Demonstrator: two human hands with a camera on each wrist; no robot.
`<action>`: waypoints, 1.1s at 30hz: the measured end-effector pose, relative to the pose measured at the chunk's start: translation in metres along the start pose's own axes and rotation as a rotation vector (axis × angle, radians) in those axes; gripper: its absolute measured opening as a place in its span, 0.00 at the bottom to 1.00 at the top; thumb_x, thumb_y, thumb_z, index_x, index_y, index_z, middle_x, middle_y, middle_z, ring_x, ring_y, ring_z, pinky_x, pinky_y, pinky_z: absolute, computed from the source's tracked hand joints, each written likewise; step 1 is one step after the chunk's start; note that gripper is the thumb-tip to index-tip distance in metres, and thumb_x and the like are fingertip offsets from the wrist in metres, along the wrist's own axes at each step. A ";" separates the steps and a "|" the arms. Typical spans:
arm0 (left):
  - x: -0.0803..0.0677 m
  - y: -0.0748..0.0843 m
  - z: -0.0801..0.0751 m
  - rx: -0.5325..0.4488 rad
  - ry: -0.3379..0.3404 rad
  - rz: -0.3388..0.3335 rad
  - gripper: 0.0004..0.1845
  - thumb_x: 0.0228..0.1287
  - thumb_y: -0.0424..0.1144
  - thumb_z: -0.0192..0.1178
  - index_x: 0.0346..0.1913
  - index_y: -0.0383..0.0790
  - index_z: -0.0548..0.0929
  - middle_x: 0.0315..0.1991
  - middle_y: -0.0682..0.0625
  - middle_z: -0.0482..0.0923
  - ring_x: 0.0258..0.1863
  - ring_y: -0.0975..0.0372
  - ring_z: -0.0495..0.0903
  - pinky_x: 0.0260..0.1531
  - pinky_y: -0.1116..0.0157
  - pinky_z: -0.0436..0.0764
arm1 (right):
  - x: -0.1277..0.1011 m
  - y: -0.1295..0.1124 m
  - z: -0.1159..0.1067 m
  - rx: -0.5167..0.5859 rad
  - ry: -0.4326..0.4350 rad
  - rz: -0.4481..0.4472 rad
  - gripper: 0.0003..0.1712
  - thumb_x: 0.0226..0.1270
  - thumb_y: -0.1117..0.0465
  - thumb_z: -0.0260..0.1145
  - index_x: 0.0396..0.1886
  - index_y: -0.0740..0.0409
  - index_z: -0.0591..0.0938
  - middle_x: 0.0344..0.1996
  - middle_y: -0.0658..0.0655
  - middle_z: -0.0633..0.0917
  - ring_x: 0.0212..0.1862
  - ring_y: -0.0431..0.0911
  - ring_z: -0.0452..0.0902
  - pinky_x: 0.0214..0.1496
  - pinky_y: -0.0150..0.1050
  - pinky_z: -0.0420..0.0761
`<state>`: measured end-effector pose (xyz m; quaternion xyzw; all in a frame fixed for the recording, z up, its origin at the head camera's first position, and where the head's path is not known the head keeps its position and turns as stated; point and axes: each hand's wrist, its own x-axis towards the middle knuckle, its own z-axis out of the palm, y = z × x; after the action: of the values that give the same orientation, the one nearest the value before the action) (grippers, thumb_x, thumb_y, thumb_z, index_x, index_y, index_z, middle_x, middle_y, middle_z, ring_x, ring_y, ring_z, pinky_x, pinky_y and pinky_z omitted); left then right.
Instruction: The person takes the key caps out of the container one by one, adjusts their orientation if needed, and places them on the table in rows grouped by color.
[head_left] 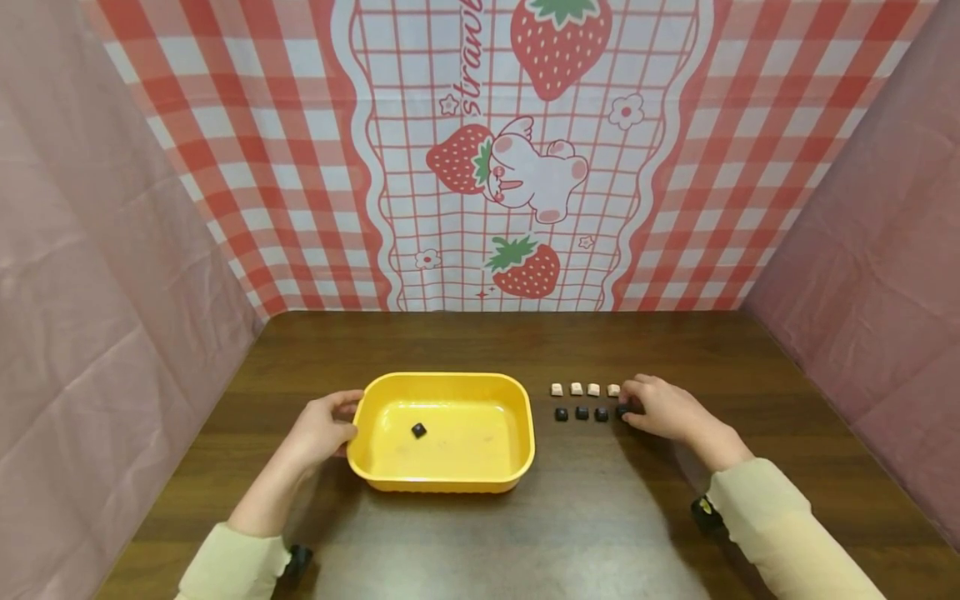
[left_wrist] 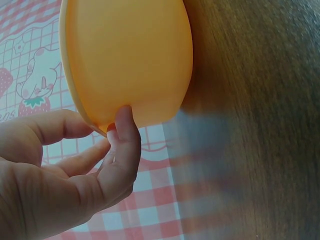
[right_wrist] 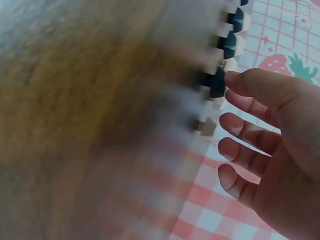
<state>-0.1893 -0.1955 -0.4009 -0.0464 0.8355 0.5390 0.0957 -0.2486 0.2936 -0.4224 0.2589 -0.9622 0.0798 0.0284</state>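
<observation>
A yellow plastic tub (head_left: 450, 479) stands mid-table with one small black cube (head_left: 418, 430) lying in it. My left hand (head_left: 341, 417) grips the tub's left rim; in the left wrist view the left hand (left_wrist: 110, 131) has its thumb on the tub's outer wall (left_wrist: 130, 55) and its fingers over the rim. Right of the tub lie a row of pale pink cubes (head_left: 585, 389) and a row of black cubes (head_left: 581, 413). My right hand (head_left: 637, 406) is at the rows' right end. The right hand's (right_wrist: 237, 92) fingers are spread, the thumb tip touching a black cube (right_wrist: 217, 86).
The dark wooden table (head_left: 585, 533) is walled by a red-checked strawberry cloth (head_left: 525, 150) at the back and pink cloth (head_left: 90, 275) on both sides. Black wrist mounts (head_left: 705, 512) sit by my sleeves. Bare tabletop stretches in front of the tub.
</observation>
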 end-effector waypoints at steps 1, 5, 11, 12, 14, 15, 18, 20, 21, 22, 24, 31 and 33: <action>0.000 0.000 0.000 0.001 0.000 0.001 0.31 0.54 0.20 0.52 0.65 0.29 0.66 0.54 0.31 0.71 0.38 0.53 0.78 0.29 0.59 0.83 | 0.000 -0.001 -0.001 -0.004 0.009 -0.006 0.10 0.52 0.61 0.72 0.31 0.53 0.78 0.27 0.48 0.74 0.28 0.40 0.66 0.26 0.37 0.68; 0.001 0.000 0.000 0.002 -0.001 0.008 0.31 0.54 0.20 0.52 0.65 0.28 0.65 0.54 0.30 0.71 0.38 0.52 0.79 0.28 0.59 0.83 | 0.002 -0.007 -0.007 -0.024 0.044 -0.027 0.11 0.50 0.61 0.73 0.30 0.54 0.79 0.27 0.50 0.75 0.28 0.41 0.67 0.27 0.38 0.69; 0.001 0.000 0.000 0.001 -0.003 0.003 0.31 0.54 0.20 0.52 0.65 0.28 0.66 0.54 0.30 0.71 0.39 0.51 0.79 0.29 0.58 0.83 | 0.009 -0.026 -0.018 -0.014 0.055 -0.041 0.11 0.51 0.59 0.73 0.33 0.54 0.80 0.30 0.52 0.77 0.31 0.42 0.71 0.28 0.38 0.72; 0.000 0.000 0.000 0.002 -0.002 0.001 0.31 0.54 0.20 0.52 0.65 0.28 0.66 0.54 0.30 0.72 0.39 0.52 0.79 0.29 0.58 0.83 | 0.010 -0.029 -0.020 -0.006 0.054 -0.043 0.11 0.51 0.59 0.72 0.33 0.54 0.80 0.31 0.52 0.78 0.32 0.42 0.72 0.28 0.37 0.72; 0.000 0.000 0.000 0.005 -0.003 0.000 0.31 0.54 0.20 0.52 0.65 0.28 0.66 0.54 0.30 0.72 0.39 0.52 0.79 0.29 0.58 0.83 | 0.013 -0.036 -0.023 -0.002 0.063 -0.053 0.11 0.52 0.58 0.72 0.34 0.54 0.80 0.31 0.52 0.78 0.33 0.43 0.74 0.29 0.37 0.73; 0.000 0.000 0.000 0.008 -0.004 -0.001 0.31 0.54 0.20 0.52 0.65 0.28 0.66 0.54 0.30 0.71 0.38 0.52 0.79 0.29 0.58 0.83 | 0.014 -0.039 -0.025 -0.003 0.067 -0.061 0.12 0.52 0.58 0.73 0.34 0.53 0.80 0.32 0.51 0.78 0.33 0.43 0.74 0.29 0.37 0.73; 0.000 0.000 0.000 0.013 0.001 -0.002 0.31 0.54 0.20 0.52 0.65 0.28 0.66 0.54 0.31 0.72 0.38 0.52 0.79 0.29 0.59 0.83 | 0.019 -0.049 -0.031 -0.008 0.085 -0.088 0.12 0.53 0.57 0.72 0.34 0.52 0.79 0.32 0.49 0.77 0.33 0.43 0.75 0.29 0.36 0.74; 0.000 0.000 -0.001 0.018 0.001 -0.002 0.31 0.54 0.20 0.52 0.65 0.28 0.66 0.54 0.31 0.71 0.38 0.53 0.79 0.29 0.59 0.83 | 0.022 -0.056 -0.035 -0.015 0.091 -0.101 0.12 0.53 0.57 0.72 0.35 0.51 0.79 0.31 0.48 0.77 0.31 0.40 0.74 0.28 0.35 0.73; 0.000 0.000 0.000 0.018 0.001 -0.001 0.31 0.54 0.20 0.52 0.65 0.28 0.66 0.54 0.31 0.71 0.38 0.52 0.79 0.29 0.59 0.83 | 0.023 -0.060 -0.037 -0.018 0.095 -0.108 0.12 0.53 0.56 0.72 0.35 0.51 0.79 0.31 0.47 0.77 0.30 0.40 0.73 0.27 0.35 0.73; 0.000 0.000 0.000 0.018 0.002 0.001 0.31 0.54 0.20 0.52 0.65 0.28 0.66 0.54 0.31 0.71 0.38 0.52 0.79 0.29 0.59 0.83 | 0.025 -0.064 -0.039 -0.019 0.099 -0.113 0.12 0.53 0.56 0.72 0.35 0.52 0.79 0.31 0.47 0.77 0.30 0.39 0.73 0.27 0.34 0.73; 0.000 0.000 0.000 0.017 0.002 0.001 0.31 0.54 0.20 0.52 0.65 0.28 0.66 0.54 0.31 0.71 0.38 0.52 0.79 0.29 0.59 0.83 | 0.028 -0.071 -0.043 -0.022 0.100 -0.113 0.13 0.53 0.55 0.72 0.36 0.52 0.79 0.32 0.48 0.77 0.29 0.38 0.71 0.28 0.34 0.73; -0.001 0.001 0.000 0.010 -0.002 0.003 0.31 0.54 0.20 0.52 0.65 0.28 0.66 0.54 0.30 0.71 0.39 0.51 0.79 0.29 0.58 0.83 | 0.041 -0.098 -0.052 -0.028 0.116 -0.137 0.14 0.54 0.53 0.72 0.38 0.51 0.80 0.34 0.49 0.78 0.31 0.41 0.71 0.32 0.37 0.75; -0.001 0.002 0.000 0.010 -0.005 0.005 0.31 0.54 0.20 0.52 0.65 0.28 0.65 0.54 0.30 0.71 0.39 0.51 0.78 0.29 0.58 0.83 | 0.045 -0.106 -0.053 -0.039 0.116 -0.152 0.15 0.54 0.52 0.71 0.39 0.51 0.80 0.34 0.49 0.78 0.32 0.41 0.71 0.33 0.38 0.75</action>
<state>-0.1882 -0.1949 -0.3992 -0.0425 0.8380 0.5353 0.0967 -0.2337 0.1900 -0.3507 0.3256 -0.9378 0.0736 0.0952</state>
